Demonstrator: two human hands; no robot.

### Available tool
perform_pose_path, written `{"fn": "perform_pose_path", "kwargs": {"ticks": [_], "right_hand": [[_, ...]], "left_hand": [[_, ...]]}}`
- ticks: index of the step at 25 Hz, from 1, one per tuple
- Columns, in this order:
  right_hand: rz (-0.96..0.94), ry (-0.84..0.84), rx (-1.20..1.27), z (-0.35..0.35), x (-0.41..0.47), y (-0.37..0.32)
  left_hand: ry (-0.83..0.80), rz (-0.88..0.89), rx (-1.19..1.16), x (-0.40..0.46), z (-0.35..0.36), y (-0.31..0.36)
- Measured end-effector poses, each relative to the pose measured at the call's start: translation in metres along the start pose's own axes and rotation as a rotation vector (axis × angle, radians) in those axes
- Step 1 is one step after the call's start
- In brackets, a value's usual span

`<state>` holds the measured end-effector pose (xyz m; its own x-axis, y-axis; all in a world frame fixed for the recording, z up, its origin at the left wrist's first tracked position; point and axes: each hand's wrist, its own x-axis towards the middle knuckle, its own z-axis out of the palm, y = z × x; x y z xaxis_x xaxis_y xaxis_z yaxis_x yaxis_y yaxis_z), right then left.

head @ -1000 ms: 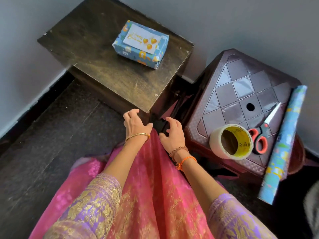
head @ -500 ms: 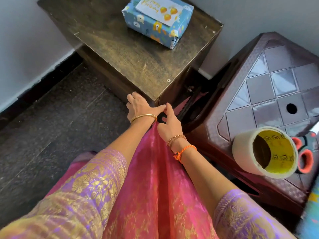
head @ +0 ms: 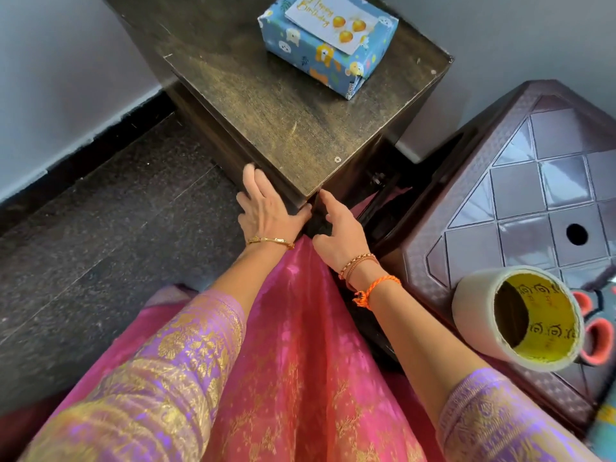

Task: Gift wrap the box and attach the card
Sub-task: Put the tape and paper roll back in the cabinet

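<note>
- Two hands reach out low in front of you, at the near corner of the dark wooden desk [head: 300,128].
- Your left hand [head: 263,208] lies flat against the desk's left side, fingers straight and spread, thumb pointing toward the corner edge; it holds nothing.
- Your right hand [head: 336,235] sits just beside it, right of that corner, fingers loosely extended with the forefinger tip at the desk's top corner; it holds nothing that shows.
- A gap of dark shadow separates the two hands.
- At the desk's far side rests the box [head: 328,45], wrapped in blue patterned paper.
- On top of it lies the card [head: 331,23], pale, with gold lettering and gold hearts.
- To your right stands a brown plastic stool [head: 540,181], well apart from the box.
- On the stool's near edge lies a tape roll [head: 520,316] on its side, yellow core facing you.
- Just behind the roll, orange-handled scissors [head: 596,335] show partly.
- Pink cloth [head: 300,361] covers your lap between both arms.
</note>
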<state>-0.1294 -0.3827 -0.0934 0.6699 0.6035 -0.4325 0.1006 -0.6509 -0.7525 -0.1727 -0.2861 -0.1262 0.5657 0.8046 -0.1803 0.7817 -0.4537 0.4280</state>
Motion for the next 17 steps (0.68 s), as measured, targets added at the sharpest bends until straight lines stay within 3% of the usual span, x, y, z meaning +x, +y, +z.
{"fn": "perform_pose_path", "kwargs": {"ticks": [5, 11, 17], "right_hand": [[-0.053, -0.154, -0.175, 0.013, -0.012, -0.012], [-0.139, -0.325, -0.104, 0.074, -0.02, -0.052], [-0.222, -0.432, -0.11, 0.141, -0.01, -0.095]], "left_hand": [[0.004, -0.097, -0.163, -0.023, -0.009, -0.034], [0.023, -0.117, -0.22, -0.036, -0.034, -0.076], [0.078, -0.107, -0.259, -0.046, -0.06, -0.172]]}}
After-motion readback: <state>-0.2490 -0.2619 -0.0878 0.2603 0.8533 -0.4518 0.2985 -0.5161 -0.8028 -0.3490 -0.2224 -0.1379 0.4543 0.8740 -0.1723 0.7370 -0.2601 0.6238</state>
